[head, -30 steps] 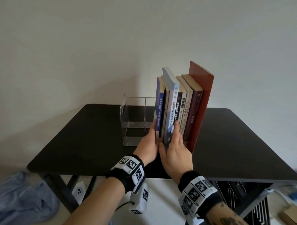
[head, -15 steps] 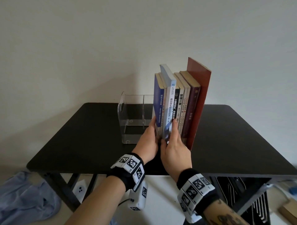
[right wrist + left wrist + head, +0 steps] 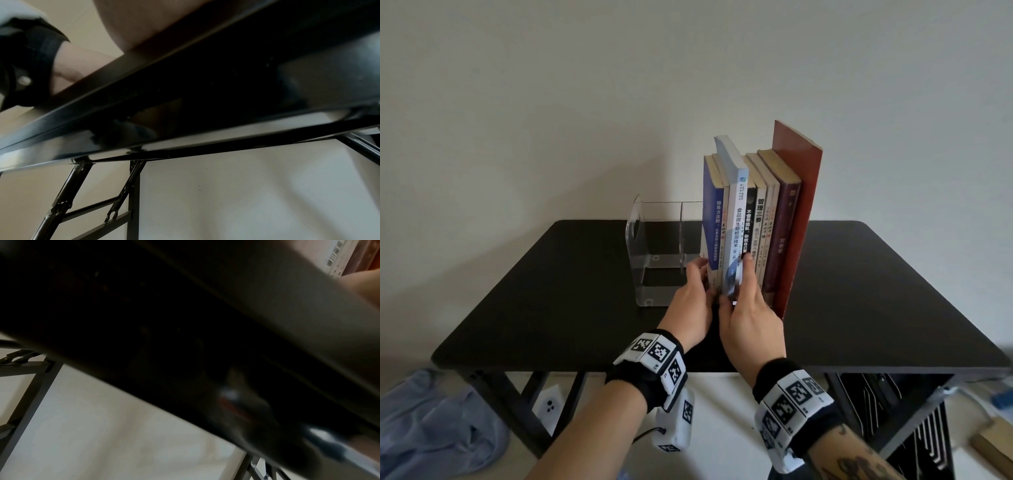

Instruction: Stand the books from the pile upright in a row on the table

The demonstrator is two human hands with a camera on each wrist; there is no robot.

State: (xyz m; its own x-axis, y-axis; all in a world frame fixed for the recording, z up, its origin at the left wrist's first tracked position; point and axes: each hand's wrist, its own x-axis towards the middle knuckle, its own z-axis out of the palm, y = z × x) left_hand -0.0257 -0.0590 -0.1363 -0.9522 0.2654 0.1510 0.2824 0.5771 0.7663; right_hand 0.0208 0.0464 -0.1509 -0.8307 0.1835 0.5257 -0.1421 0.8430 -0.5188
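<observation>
At centre frame the books stood upright in a row on the table, the left hand bracing the blue end book with flat fingers while the right hand pinched the white book, apparently to square it.

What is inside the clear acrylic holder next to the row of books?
The clear holder shows a divider and no books in its visible compartments. Its right end is covered by the blue book, so that part cannot be judged.

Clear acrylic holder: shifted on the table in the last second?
No. The clear holder keeps its place against the table back edge and stays beside the row of books; only the head camera drifted slightly.
</observation>
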